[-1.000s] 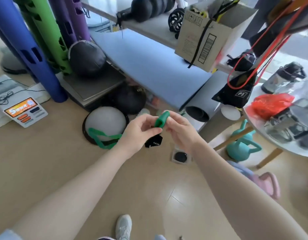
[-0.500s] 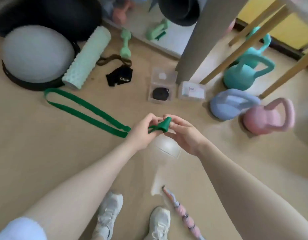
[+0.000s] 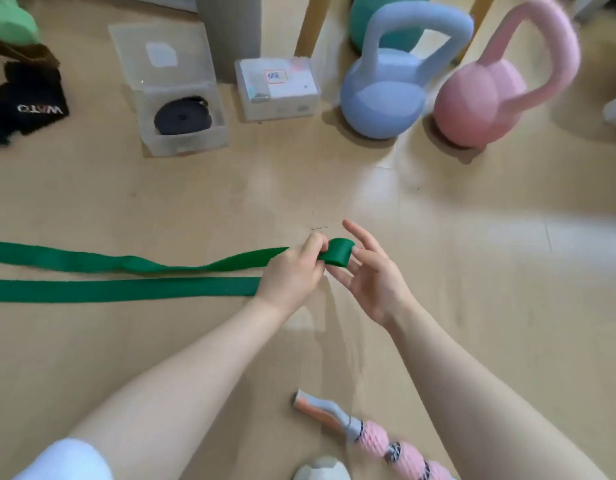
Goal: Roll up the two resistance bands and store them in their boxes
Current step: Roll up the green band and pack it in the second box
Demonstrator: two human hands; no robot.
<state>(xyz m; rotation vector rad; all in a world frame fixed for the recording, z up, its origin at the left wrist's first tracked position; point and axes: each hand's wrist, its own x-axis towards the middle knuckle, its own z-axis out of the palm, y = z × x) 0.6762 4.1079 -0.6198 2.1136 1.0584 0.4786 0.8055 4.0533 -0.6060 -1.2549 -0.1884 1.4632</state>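
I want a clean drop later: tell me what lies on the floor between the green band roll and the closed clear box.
Nothing visible: bare wooden floor separates the green resistance band roll, held between the left hand and right hand, from the closed clear plastic box.

Rolled band (image 3: 182, 116) lies in open box (image 3: 199, 140), left of closed box (image 3: 278, 88).

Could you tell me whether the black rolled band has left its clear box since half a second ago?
No. The black rolled band sits inside its open clear box, as before; only the camera shifted.
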